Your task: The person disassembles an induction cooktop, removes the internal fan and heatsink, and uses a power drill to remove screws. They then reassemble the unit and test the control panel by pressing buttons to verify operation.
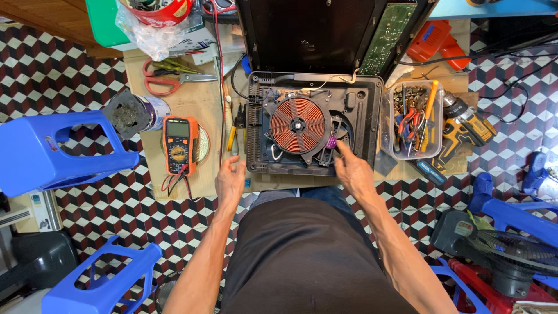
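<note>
An opened induction cooker base [372,104] lies on a low wooden board, its copper coil [299,124] exposed and its black lid [302,35] tilted up behind. My right hand [351,170] reaches over the cooker's front right corner, and its fingertips pinch a small purple part [331,142] beside the coil. My left hand [231,181] hovers at the front left corner of the cooker with fingers spread, holding nothing.
An orange multimeter [178,144] and red-handled scissors [165,83] lie left of the cooker. A clear tub of screws and pliers [410,119] and a yellow drill [465,131] sit to the right. Blue plastic stools [52,148] stand on the chequered floor, with a fan [511,256] at lower right.
</note>
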`<state>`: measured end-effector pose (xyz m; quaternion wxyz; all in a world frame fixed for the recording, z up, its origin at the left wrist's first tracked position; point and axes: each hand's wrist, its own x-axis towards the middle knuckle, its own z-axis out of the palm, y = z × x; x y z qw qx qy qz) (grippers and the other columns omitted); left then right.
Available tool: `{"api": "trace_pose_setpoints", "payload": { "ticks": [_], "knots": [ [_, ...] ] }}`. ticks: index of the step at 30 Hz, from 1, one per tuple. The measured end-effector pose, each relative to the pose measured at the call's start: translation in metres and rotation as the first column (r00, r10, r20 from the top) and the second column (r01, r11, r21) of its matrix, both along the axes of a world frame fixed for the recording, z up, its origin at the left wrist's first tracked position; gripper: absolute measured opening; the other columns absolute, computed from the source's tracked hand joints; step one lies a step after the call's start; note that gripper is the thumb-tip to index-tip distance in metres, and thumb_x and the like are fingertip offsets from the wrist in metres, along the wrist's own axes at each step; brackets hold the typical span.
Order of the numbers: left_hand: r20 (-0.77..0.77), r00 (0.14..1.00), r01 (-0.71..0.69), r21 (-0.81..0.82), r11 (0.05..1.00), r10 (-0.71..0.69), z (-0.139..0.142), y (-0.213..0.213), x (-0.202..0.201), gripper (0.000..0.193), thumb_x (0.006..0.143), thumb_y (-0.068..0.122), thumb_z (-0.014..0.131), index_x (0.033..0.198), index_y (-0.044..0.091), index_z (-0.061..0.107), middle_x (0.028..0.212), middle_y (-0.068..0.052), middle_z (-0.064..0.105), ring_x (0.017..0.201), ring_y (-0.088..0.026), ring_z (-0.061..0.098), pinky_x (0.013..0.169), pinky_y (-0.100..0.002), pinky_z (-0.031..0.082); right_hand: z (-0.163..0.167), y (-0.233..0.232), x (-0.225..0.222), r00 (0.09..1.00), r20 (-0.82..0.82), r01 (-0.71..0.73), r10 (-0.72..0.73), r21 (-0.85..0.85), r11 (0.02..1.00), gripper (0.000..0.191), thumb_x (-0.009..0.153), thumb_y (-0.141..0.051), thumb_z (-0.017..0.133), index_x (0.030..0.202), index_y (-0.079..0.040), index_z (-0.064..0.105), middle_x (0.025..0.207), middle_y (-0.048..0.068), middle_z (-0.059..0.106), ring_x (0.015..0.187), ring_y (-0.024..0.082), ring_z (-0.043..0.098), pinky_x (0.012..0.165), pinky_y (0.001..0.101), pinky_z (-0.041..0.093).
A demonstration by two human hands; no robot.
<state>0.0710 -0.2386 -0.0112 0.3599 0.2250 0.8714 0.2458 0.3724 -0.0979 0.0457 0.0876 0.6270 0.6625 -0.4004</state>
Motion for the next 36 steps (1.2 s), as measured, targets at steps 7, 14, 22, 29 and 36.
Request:
{"api": "trace_pose_setpoints", "payload": {
  "ticks": [7,14,22,29,36],
  "knots": [
    [0.056,0.987,0.150,-0.030,0.988,-0.148,-0.013,-0.023,0.016,0.047,0.093,0.031,0.062,0.135,0.009,0.062,0.084,-0.006,0.078,0.073,-0.022,0.072,0.074,-0.039,0.054,-0.012,0.008,0.015,0.994,0.074,-0.085,0.078,0.102,0.991,0.051,0.098,-0.028,0.053,0.149,-0.018,0.052,0.079,0.023,0.070,0.070,0.039,0.067,0.069,0.0518,0.052],
    [0.084,0.976,0.205,-0.027,0.978,-0.203,-0.009,-0.030,0.012,0.052,0.091,0.023,0.059,0.141,0.008,0.057,0.085,-0.003,0.078,0.070,-0.018,0.071,0.073,-0.036,0.055,-0.007,-0.014,0.014,0.967,-0.127,0.207,-0.223,-0.124,0.970,0.042,0.101,-0.038,0.058,0.102,-0.002,0.079,0.069,0.014,0.072,0.064,0.021,0.069,0.066,0.0381,0.055],
    [0.186,0.967,0.181,-0.023,0.983,-0.173,-0.004,-0.034,0.016,0.055,0.091,0.019,0.059,0.145,0.007,0.053,0.083,-0.003,0.076,0.055,-0.015,0.063,0.058,-0.033,0.053,-0.002,-0.025,0.038,0.904,-0.216,0.363,-0.370,-0.072,0.929,0.038,0.096,-0.028,0.057,0.121,-0.004,0.071,0.073,0.012,0.073,0.064,0.017,0.068,0.063,0.0342,0.054],
    [0.220,0.956,0.205,-0.029,0.978,-0.194,-0.007,-0.036,0.021,0.059,0.090,0.016,0.059,0.147,0.004,0.049,0.083,-0.004,0.076,0.055,-0.013,0.062,0.056,-0.031,0.053,-0.015,-0.013,0.036,0.977,-0.131,0.184,-0.169,0.113,0.976,0.051,0.095,-0.032,0.057,0.144,-0.017,0.057,0.084,0.022,0.074,0.079,0.036,0.072,0.075,0.0457,0.054],
    [0.260,0.941,0.228,-0.016,0.974,-0.216,-0.003,-0.038,0.023,0.063,0.090,0.015,0.059,0.150,0.004,0.045,0.085,-0.004,0.076,0.057,-0.013,0.062,0.058,-0.031,0.053,-0.027,-0.011,0.031,0.999,0.027,-0.018,0.018,0.006,1.000,0.041,0.097,-0.034,0.054,0.136,-0.019,0.057,0.087,0.023,0.073,0.081,0.042,0.071,0.077,0.0508,0.054]
  ]
}}
